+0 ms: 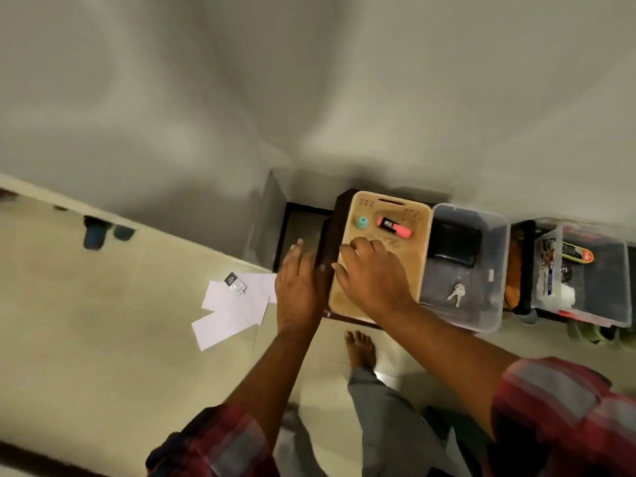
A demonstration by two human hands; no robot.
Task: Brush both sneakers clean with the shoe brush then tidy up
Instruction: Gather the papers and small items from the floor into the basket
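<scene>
The left hand lies flat, fingers straight, against the dark side of the shelf unit. The right hand rests with bent fingers on the tan perforated tray; whether it grips anything cannot be told. Blurred pale green shoes sit on the floor below the clear bins, far right.

Floor on the left is open bar loose papers. Right hand covers the tan tray, clear bin probably touching its right side.
</scene>
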